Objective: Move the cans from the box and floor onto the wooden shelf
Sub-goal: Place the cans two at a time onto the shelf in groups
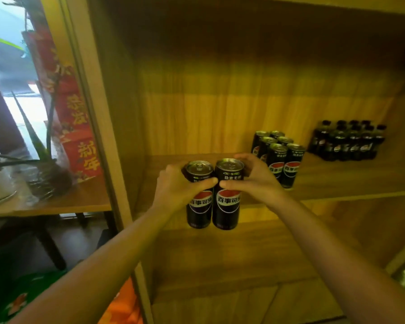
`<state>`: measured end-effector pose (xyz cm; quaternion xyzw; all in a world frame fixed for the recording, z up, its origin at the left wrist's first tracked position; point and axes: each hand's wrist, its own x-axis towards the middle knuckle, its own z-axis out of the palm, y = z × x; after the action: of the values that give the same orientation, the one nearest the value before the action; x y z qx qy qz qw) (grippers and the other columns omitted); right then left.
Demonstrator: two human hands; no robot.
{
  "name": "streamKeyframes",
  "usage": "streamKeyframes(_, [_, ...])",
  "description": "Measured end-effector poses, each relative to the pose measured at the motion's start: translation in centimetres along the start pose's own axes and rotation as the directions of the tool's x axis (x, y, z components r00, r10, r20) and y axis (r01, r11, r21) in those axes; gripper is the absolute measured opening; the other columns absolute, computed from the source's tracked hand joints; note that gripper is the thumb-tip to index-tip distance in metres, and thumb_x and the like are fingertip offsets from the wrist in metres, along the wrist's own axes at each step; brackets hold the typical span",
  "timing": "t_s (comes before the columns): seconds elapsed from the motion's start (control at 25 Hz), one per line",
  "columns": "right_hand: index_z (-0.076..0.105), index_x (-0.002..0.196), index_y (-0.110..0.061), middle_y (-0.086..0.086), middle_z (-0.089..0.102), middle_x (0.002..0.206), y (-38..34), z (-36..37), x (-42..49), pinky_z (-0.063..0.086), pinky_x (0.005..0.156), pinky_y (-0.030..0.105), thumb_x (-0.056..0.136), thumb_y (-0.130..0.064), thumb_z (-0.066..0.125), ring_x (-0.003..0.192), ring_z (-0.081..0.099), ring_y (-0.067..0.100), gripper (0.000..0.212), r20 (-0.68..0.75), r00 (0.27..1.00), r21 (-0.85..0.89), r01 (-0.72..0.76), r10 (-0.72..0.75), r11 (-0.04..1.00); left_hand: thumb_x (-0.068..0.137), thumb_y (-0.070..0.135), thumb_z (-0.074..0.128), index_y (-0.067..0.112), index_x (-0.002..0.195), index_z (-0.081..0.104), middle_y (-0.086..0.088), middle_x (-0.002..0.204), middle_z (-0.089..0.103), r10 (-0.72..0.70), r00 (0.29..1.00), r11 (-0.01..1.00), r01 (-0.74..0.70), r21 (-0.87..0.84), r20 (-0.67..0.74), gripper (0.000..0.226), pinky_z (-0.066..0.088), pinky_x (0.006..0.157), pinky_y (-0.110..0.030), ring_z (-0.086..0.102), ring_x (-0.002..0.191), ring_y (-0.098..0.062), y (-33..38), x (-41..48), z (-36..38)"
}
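Observation:
Two tall black cans with a red, white and blue logo hang side by side in front of the wooden shelf (337, 181). My left hand (178, 185) grips the left can (199, 211) near its top. My right hand (255, 176) grips the right can (227, 206) the same way. Both cans are upright and touch each other, held at the shelf board's front edge, left of centre. Several matching cans (278, 155) stand in a tight group on the board, just right of my right hand.
A pack of dark bottles (348, 141) stands at the shelf's right end. The shelf's left wall (117, 136) is close to my left hand. Beyond it a side table (56, 204) holds a potted plant (45, 174) and red banners (80, 136). A lower compartment (243, 265) opens beneath.

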<state>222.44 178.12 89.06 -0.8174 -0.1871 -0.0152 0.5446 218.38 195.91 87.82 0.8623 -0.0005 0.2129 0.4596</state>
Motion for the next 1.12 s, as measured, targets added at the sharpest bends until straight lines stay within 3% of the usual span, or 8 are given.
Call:
streamKeyframes(0.28, [0.051, 0.115, -0.007, 0.005, 0.060, 0.112, 4.8, -2.3, 8.6, 0.048, 0.088, 0.030, 0.059, -0.009, 0.082, 0.108, 0.057, 0.021, 0.064, 0.061, 0.998, 0.080, -0.015, 0.010, 0.997, 0.061, 0.038, 0.080, 0.016, 0.114, 0.063, -0.005, 0.112, 0.070, -0.132, 0.990, 0.989, 0.135, 0.064, -0.056, 0.060, 0.054, 0.085, -0.029, 0.066, 0.101, -0.015, -0.7, 7.1, 5.2])
streamKeyframes(0.4, [0.049, 0.117, -0.006, 0.003, 0.058, 0.113, 6.2, -1.7, 11.0, 0.045, 0.091, 0.031, 0.060, -0.005, 0.081, 0.108, 0.054, 0.018, 0.066, 0.071, 0.997, 0.094, -0.027, 0.021, 0.995, 0.062, 0.039, 0.080, 0.015, 0.114, 0.063, -0.007, 0.112, 0.070, -0.199, 0.977, 0.972, 0.207, 0.113, -0.076, 0.060, 0.050, 0.078, -0.022, 0.066, 0.101, -0.016, -1.9, 9.5, 6.3])
streamKeyframes(0.56, [0.049, 0.106, -0.019, -0.006, 0.055, 0.104, 7.8, -1.1, 13.4, 0.045, 0.091, 0.032, 0.061, -0.007, 0.081, 0.104, 0.054, 0.015, 0.057, 0.079, 0.995, 0.100, -0.062, 0.054, 0.993, 0.060, 0.038, 0.081, 0.016, 0.113, 0.063, -0.005, 0.111, 0.070, -0.162, 0.983, 0.978, 0.172, 0.119, -0.090, 0.060, 0.050, 0.077, -0.022, 0.066, 0.100, -0.015, -3.0, 11.7, 6.9])
streamKeyframes(0.72, [0.050, 0.112, -0.014, 0.000, 0.058, 0.112, 8.7, -0.7, 14.7, 0.046, 0.092, 0.032, 0.061, -0.007, 0.081, 0.106, 0.054, 0.015, 0.060, 0.083, 0.994, 0.092, -0.074, 0.066, 0.993, 0.061, 0.038, 0.081, 0.016, 0.114, 0.063, -0.005, 0.111, 0.070, -0.143, 0.987, 0.982, 0.150, 0.117, -0.072, 0.061, 0.054, 0.081, -0.026, 0.066, 0.100, -0.015, -4.0, 13.0, 7.4])
streamKeyframes(1.0, [0.048, 0.113, -0.017, -0.008, 0.057, 0.107, 10.1, -0.7, 15.5, 0.044, 0.080, 0.016, 0.063, -0.008, 0.080, 0.107, 0.054, 0.013, 0.060, 0.094, 0.995, 0.126, -0.031, 0.019, 0.992, 0.059, 0.041, 0.081, 0.015, 0.114, 0.061, -0.004, 0.111, 0.070, -0.114, 0.990, 0.988, 0.122, 0.095, -0.089, 0.064, 0.053, 0.082, -0.026, 0.066, 0.101, -0.016, -4.7, 13.2, 8.1])
streamKeyframes(1.12, [0.040, 0.127, -0.018, -0.001, 0.054, 0.126, 10.9, -0.2, 15.1, 0.045, 0.095, 0.030, 0.062, -0.021, 0.081, 0.119, 0.051, 0.017, 0.077, 0.097, 0.995, 0.122, -0.037, 0.025, 0.992, 0.060, 0.044, 0.079, 0.015, 0.117, 0.058, -0.005, 0.115, 0.068, -0.069, 0.995, 0.995, 0.075, 0.071, -0.076, 0.067, 0.051, 0.083, -0.028, 0.064, 0.105, -0.018, -4.8, 12.9, 8.2])
